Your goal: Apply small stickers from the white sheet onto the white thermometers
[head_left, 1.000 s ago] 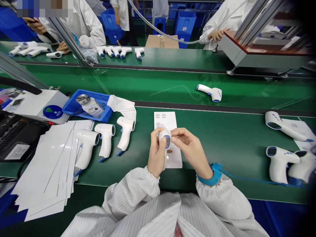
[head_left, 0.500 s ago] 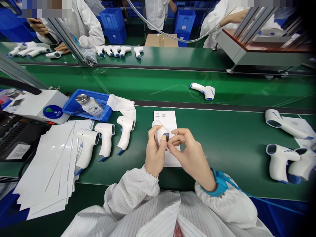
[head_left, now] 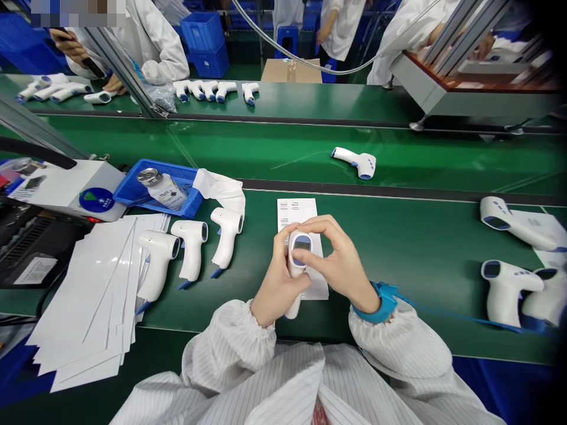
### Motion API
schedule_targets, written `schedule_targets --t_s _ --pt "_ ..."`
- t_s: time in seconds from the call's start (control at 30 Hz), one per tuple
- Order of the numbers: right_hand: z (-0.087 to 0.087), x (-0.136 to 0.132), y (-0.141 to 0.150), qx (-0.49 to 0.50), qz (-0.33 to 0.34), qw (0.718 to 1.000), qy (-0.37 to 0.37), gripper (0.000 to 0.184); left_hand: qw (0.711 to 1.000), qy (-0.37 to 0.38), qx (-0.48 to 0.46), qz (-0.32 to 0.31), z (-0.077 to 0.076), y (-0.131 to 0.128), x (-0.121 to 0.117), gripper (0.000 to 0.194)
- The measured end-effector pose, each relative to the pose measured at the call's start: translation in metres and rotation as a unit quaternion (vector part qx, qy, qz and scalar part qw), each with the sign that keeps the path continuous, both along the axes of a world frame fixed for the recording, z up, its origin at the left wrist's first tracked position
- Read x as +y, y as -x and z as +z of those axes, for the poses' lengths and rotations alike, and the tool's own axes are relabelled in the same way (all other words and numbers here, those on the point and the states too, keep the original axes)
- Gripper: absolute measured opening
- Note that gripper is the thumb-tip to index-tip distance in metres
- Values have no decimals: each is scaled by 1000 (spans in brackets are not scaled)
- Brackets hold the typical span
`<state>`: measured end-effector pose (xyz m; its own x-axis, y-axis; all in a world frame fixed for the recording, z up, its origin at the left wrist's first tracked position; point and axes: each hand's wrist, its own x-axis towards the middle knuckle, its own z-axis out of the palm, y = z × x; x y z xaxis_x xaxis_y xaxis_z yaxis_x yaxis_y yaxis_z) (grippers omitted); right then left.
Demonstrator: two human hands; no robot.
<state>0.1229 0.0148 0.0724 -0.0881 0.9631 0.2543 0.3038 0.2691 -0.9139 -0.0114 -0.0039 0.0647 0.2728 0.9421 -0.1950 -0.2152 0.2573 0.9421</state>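
A white infrared thermometer (head_left: 293,268) with a blue-rimmed screen is held in front of me, its screen facing up and its handle pointing toward me. My left hand (head_left: 275,292) is wrapped round its body. My right hand (head_left: 343,262), with a blue strap (head_left: 380,304) on the wrist, grips the head end, the thumb lying across the screen and the fingers over the far edge. Underneath lies a printed white sheet (head_left: 319,289), partly covered by both hands. Left of my hands, three more white thermometers (head_left: 227,239) lie side by side.
A pile of white sheets (head_left: 84,307) and a blue tray (head_left: 192,203) holding a bottle (head_left: 166,189) are at left. Several thermometers (head_left: 507,292) lie at right. One thermometer (head_left: 365,165) lies on the green belt (head_left: 266,147). Co-workers in white coats (head_left: 150,41) are across the line.
The held thermometer has turned so its screen faces up and its handle points toward me. My right hand has moved from beside it onto its head. The belt's thermometer has shifted left.
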Motion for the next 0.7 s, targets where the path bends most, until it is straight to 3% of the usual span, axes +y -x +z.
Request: schedule_targets --t_s 0.07,0.17,0.23,0.27,0.37,0.47,0.53,0.6,0.63,0.7 --pt "3 1 2 -1 -30 999 -28 3 1000 -14 9 1 1 -2 -2 74" --pt "4 3 5 -4 -57 998 -27 11 1000 6 9 -3 4 -4 -4 74" --pt "1 2 7 10 -44 999 4 3 1000 21 14 3 5 -4 -4 75" --pt "-2 2 7 23 -30 999 29 6 999 25 18 8 5 -4 -3 75" --pt "-10 -1 7 69 18 988 135 38 999 29 17 18 2 -1 0 78" --pt "-13 -5 3 128 86 947 280 61 998 49 -18 23 -2 4 8 86" --pt "-12 -5 0 164 154 904 365 61 996 63 -53 35 -5 10 16 97" --pt "-12 0 -1 168 213 877 396 55 994 77 -76 26 -8 16 26 110" --pt "-12 7 0 153 225 879 390 53 994 81 -74 25 -10 20 31 111" --pt "-16 31 5 86 202 915 338 48 994 83 -42 57 -15 24 40 103"
